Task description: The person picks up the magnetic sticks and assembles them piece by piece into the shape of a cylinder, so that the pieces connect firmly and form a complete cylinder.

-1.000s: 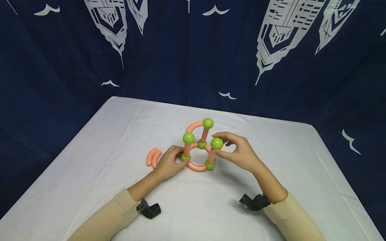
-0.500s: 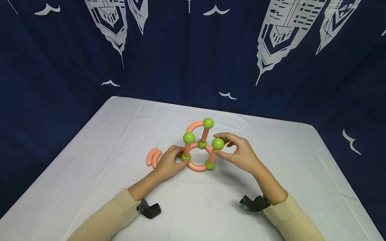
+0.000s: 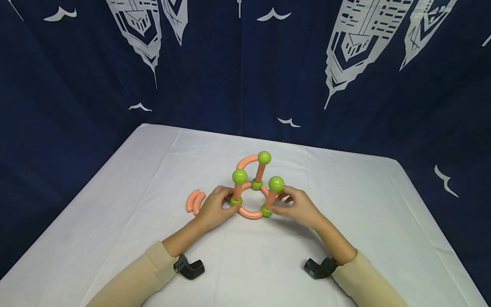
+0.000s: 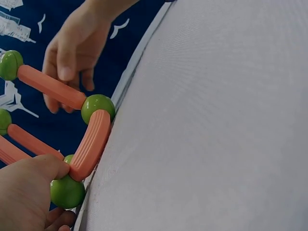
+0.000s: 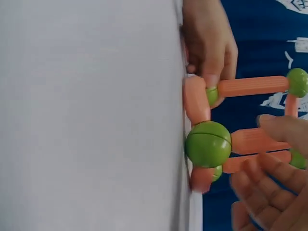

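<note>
A toy frame of salmon-coloured sticks and green balls stands on the table. Its bottom ring (image 3: pixel 251 214) is made of curved sticks, with three upright sticks rising from the balls. A curved stick (image 3: pixel 246 161) bridges the left and back top balls. My left hand (image 3: pixel 216 207) pinches the bottom-left green ball (image 4: pixel 66 193) between thumb and fingers. Beside the right upright stick (image 5: pixel 260 141) is my right hand (image 3: pixel 298 207), thumb and fingers spread apart and holding nothing. A green ball (image 3: pixel 276 184) caps that upright, and another green ball (image 5: pixel 208 144) is at its foot.
Two loose curved sticks (image 3: pixel 193 200) lie side by side left of the left hand. The white-covered table (image 3: pixel 245 264) ends at a dark blue curtain (image 3: pixel 238 76) with white prints. Each wrist wears a black camera.
My right hand has let go of the right top ball and moved down beside the upright stick. The ball stays on top. My left hand keeps its place.
</note>
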Demonstrator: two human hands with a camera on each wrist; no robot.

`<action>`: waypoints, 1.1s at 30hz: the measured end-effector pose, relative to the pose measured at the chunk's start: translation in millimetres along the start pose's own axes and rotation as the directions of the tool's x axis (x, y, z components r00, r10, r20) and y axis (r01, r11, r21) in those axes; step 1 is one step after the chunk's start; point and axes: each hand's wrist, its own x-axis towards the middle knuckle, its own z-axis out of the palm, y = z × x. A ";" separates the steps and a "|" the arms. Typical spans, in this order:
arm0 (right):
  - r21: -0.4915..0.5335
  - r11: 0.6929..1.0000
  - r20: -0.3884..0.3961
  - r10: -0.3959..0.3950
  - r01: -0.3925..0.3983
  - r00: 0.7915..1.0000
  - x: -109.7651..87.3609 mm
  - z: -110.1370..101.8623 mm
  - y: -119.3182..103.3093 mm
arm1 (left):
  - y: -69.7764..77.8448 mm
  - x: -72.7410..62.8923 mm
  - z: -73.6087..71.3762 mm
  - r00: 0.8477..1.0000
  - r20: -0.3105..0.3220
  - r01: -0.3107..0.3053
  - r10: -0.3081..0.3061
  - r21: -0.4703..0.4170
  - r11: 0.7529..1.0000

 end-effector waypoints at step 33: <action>-0.015 0.999 0.054 -0.027 0.028 0.998 -13.1 20.0 6.2 | 9.2 19.0 2.2 0.996 0.031 0.081 -0.083 0.044 0.996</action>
